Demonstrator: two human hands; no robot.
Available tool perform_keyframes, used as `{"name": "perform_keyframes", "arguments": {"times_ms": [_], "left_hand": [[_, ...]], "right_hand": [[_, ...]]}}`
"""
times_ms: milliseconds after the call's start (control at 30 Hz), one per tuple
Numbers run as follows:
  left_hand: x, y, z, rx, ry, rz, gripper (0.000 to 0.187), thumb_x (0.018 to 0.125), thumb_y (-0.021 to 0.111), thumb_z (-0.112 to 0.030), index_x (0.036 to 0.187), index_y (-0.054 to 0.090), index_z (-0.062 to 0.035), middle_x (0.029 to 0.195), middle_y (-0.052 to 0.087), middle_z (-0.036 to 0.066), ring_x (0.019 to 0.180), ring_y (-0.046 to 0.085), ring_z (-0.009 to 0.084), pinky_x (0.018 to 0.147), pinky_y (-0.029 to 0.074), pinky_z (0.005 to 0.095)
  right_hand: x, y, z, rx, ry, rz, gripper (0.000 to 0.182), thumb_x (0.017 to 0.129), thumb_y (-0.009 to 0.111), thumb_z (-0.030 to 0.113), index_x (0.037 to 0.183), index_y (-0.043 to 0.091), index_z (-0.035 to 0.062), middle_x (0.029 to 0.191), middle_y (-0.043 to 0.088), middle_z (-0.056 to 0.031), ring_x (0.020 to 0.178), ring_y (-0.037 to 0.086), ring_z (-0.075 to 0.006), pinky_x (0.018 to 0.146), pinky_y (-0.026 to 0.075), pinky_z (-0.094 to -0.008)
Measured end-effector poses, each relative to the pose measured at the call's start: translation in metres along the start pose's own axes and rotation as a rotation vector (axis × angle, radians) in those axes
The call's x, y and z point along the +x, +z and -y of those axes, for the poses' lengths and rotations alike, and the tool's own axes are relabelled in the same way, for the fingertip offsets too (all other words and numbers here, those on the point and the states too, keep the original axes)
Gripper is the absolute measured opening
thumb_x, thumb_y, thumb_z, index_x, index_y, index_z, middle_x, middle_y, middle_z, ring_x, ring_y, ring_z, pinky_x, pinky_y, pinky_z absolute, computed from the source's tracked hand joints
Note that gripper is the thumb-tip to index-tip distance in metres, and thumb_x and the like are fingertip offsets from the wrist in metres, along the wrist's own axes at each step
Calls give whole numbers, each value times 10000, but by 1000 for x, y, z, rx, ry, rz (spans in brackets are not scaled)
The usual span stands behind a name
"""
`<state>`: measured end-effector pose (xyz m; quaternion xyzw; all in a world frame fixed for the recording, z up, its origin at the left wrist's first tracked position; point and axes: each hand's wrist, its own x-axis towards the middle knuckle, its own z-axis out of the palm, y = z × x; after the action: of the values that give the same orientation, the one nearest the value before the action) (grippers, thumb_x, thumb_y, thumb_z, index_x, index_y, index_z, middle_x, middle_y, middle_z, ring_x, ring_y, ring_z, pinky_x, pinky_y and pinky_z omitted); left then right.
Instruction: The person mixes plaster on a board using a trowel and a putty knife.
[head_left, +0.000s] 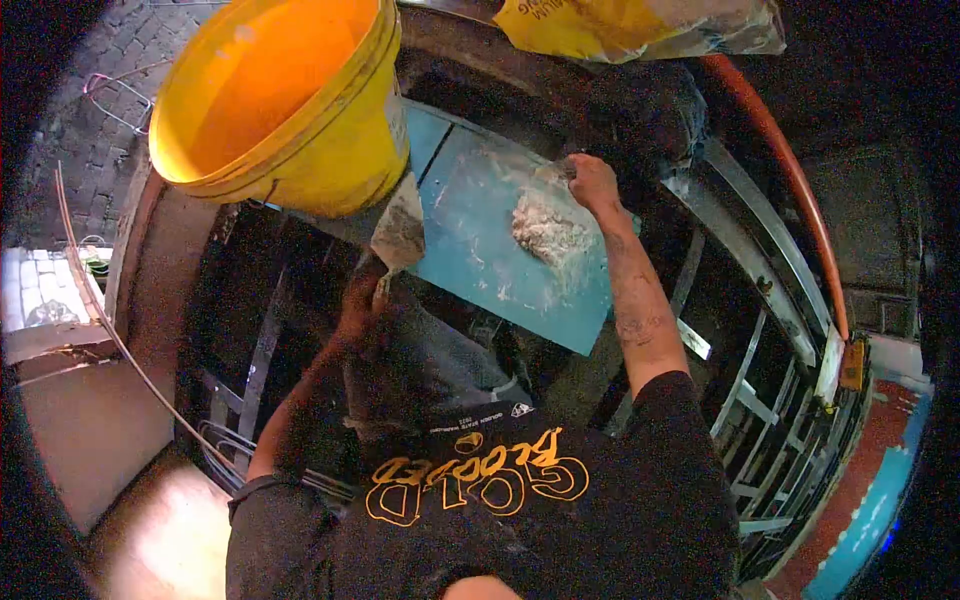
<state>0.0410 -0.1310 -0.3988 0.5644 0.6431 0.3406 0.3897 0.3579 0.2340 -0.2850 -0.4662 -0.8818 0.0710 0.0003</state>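
Observation:
My left hand (362, 310) is closed round the handle of a trowel (400, 232), whose blade stands upright below the yellow bucket (365, 150). A light blue board (465, 255) lies in front of me, smeared with pale residue. On its right part sits a pile of whitish, crumbly mix (548, 228). My right hand (595, 182) is at the board's far right edge, beside the pile, with its fingers curled; what they hold, if anything, is hidden. The bucket is tilted toward me at the board's far left corner, its inside lit orange.
A yellow and white bag (640, 25) lies at the top. An orange pipe (785, 165) curves down the right side, beside metal frames (750, 230). Thin bent rods (125, 340) run along the left. Paving (95, 150) shows at the upper left.

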Motion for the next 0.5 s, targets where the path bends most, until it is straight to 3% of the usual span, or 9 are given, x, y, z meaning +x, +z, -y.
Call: {"name": "perform_keyframes", "arguments": {"times_ms": [33, 100, 167, 233, 333, 433, 500], "left_hand": [[2, -2, -1, 60, 12, -14, 397, 831, 604, -162, 1189, 494, -28, 967, 591, 119, 819, 571, 226, 710, 476, 380], [-13, 19, 36, -164, -144, -178, 401, 831, 607, -153, 1192, 488, -25, 931, 594, 104, 795, 566, 199, 693, 477, 366], [-18, 19, 30, -241, -237, -194, 419, 827, 616, -147, 1203, 482, -21, 919, 597, 97, 800, 567, 192, 701, 480, 360], [-14, -2, -37, -171, -262, -48, 450, 820, 632, -145, 1223, 477, -19, 934, 601, 98, 833, 575, 205, 736, 485, 360], [-11, 9, -17, -662, -386, -57, 487, 812, 653, -147, 1242, 466, -17, 988, 594, 93, 882, 573, 211, 781, 484, 372], [-9, 3, -29, -69, -133, -71, 465, 820, 648, -121, 1239, 469, -28, 979, 593, 82, 854, 574, 175, 760, 497, 349], [-13, 14, -1, -179, -212, -107, 465, 813, 660, -120, 1232, 475, -40, 954, 593, 78, 832, 574, 167, 741, 497, 342]], "right_hand": [[7, 3, 3, -19, 53, 29, 400, 713, 519, 75, 1092, 639, 118, 1131, 619, -106, 1025, 592, -281, 902, 473, -366], [20, 13, 13, -56, 156, 94, 391, 709, 524, 88, 1077, 651, 129, 1084, 637, -124, 969, 618, -288, 863, 497, -377], [18, 14, 21, -103, 127, 90, 374, 710, 529, 93, 1054, 666, 137, 1014, 656, -123, 910, 637, -292, 820, 514, -390], [11, 25, 26, -172, 75, 93, 341, 709, 535, 96, 1013, 681, 143, 957, 667, -121, 868, 647, -295, 784, 524, -399], [7, 50, 18, -255, -9, 49, 268, 704, 543, 95, 919, 697, 138, 889, 671, -118, 833, 650, -302, 744, 527, -407], [-1, 56, 21, -158, -78, -44, 205, 699, 540, 78, 831, 692, 116, 831, 665, -129, 802, 647, -314, 712, 524, -415], [-14, 48, 26, -47, -174, -119, 184, 692, 535, 59, 790, 682, 108, 806, 656, -143, 786, 642, -322, 693, 520, -421]]}}
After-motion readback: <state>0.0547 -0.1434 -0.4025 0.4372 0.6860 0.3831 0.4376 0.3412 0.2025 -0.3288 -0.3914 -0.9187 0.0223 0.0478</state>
